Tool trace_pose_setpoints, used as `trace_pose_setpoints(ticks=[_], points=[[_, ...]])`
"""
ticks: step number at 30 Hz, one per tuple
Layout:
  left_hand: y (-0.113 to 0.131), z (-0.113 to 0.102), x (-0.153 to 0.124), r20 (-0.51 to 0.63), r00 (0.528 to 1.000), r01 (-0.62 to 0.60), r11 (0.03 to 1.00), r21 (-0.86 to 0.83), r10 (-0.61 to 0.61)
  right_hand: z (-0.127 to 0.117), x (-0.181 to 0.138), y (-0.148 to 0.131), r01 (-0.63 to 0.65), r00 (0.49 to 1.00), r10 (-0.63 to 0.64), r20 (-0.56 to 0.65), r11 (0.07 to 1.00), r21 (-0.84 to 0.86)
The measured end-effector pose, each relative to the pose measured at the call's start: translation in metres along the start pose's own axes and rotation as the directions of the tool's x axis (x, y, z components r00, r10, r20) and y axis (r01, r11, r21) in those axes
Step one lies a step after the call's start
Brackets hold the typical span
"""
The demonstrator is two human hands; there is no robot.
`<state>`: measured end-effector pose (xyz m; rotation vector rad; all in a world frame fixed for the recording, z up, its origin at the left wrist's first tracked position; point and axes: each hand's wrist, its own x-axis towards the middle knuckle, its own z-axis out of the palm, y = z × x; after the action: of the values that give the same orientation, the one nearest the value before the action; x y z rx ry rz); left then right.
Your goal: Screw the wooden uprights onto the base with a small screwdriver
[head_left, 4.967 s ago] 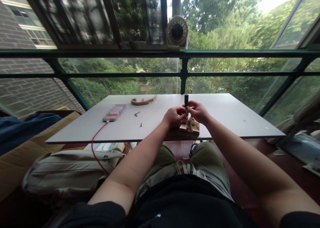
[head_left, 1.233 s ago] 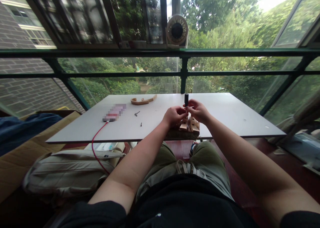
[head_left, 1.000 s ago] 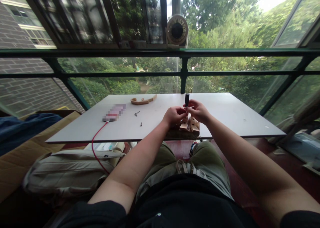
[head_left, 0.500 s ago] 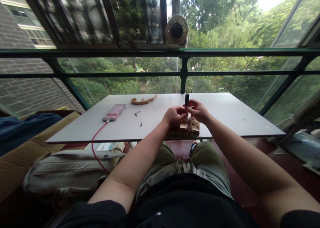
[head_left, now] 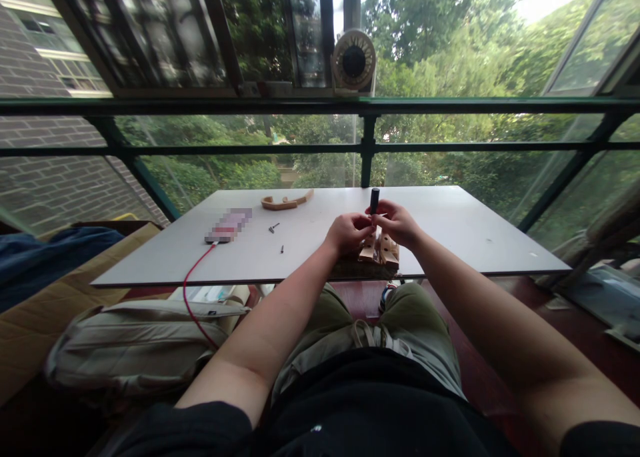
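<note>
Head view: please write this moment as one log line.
left hand: at wooden pieces, grip hidden | right hand: on black-handled tool, near-upright | screws: loose on table

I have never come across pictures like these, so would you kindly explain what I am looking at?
There is no machine here: a person works with two bare hands. The camera is worn on their head and looks forward and down, so the arms reach in from the bottom. The right hand grips the lower end of a black handle; the left hand pinches just beside it, its fingertips partly hidden. Below them are wooden pieces with holes, at the near edge of a white table. Farther left lie small screws, a curved wooden part and a pixelated item with a red cable.
</note>
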<state>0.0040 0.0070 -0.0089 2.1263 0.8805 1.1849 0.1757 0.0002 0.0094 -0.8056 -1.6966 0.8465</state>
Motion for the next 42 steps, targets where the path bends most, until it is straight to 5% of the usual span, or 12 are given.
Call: trace_pose_setpoints(ticks=[23, 42], points=[[0.0, 0.0, 0.0, -0.045, 0.999, 0.031, 0.999, 0.044, -0.029, 0.0, 0.001, 0.006, -0.014, 1.0, 0.013, -0.023, 0.999, -0.052], [0.0, -0.001, 0.0, 0.026, 1.0, -0.016, 1.0, 0.009, 0.015, 0.0, 0.001, 0.004, -0.008, 1.0, 0.009, -0.018, 1.0, 0.018]])
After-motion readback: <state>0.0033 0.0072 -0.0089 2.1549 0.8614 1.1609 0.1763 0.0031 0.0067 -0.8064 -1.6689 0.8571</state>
